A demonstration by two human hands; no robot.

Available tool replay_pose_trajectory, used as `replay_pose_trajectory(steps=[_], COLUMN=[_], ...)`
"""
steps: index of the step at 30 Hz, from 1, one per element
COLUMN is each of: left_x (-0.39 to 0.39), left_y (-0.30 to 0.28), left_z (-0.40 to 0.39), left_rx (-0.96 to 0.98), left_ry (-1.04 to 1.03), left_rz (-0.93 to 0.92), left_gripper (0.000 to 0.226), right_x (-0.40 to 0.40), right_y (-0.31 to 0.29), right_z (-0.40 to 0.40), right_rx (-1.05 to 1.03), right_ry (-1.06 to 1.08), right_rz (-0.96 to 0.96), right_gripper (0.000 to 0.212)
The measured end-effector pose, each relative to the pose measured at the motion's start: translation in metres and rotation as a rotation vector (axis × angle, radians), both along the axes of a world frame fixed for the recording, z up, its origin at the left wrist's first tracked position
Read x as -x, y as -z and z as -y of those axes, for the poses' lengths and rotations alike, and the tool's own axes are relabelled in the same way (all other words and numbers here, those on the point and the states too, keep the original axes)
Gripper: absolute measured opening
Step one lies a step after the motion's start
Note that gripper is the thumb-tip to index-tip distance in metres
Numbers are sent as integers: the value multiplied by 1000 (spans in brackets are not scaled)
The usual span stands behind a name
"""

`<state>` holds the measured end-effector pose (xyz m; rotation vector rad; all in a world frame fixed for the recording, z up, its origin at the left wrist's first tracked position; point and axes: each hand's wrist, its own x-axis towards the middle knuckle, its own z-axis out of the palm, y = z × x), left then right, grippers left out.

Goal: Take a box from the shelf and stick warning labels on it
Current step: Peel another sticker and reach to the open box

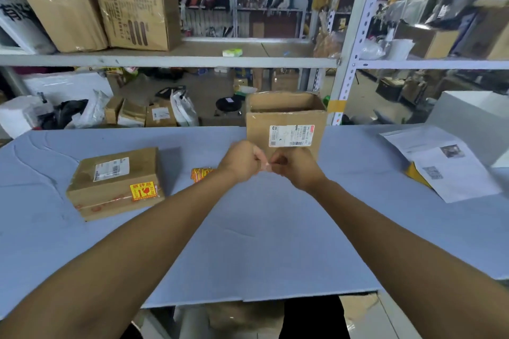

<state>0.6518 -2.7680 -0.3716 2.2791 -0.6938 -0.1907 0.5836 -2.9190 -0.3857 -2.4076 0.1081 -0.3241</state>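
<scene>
Left hand (241,161) and right hand (293,166) pinched together on a small pale strip (265,166). Raised above the worktop (261,228), before an open box (286,124)

Flat taped box (115,183) with yellow warning label (143,191) (lower corner), spare labels (200,173) beside, seemingly stacked.

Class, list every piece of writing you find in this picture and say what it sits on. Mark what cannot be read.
Yellow warning sticker on the flat brown parcel: red Chinese characters, too blurred to be sure.
White shipping label on the open brown cardboard box: barcodes, print too small.
Large shelf carton: printed lines unreadable.
White printed sheets: unreadable.
</scene>
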Motion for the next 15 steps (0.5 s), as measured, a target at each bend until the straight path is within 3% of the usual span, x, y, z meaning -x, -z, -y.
replay_pose_trajectory(steps=[3,6,8,11,15], left_x=[-30,-58,-73,-92,-94], left_y=[-36,-70,-85,-87,-77], left_z=[23,45,59,72,68], left_rx=[37,7,-45,-204,-402], left_ry=[-114,-204,-267,-267,-99], left_rz=[191,387,466,462,342], left_gripper=[31,13,13,21,31], right_x=[-28,-55,-66,-69,-75], right_y=[-46,-77,-86,-92,-93], right_z=[19,38,49,53,58], right_rx=[222,443,495,512,530], right_ry=[27,111,169,186,213], right_rz=[33,-14,-61,-71,-120], right_gripper=[15,30,29,17,15])
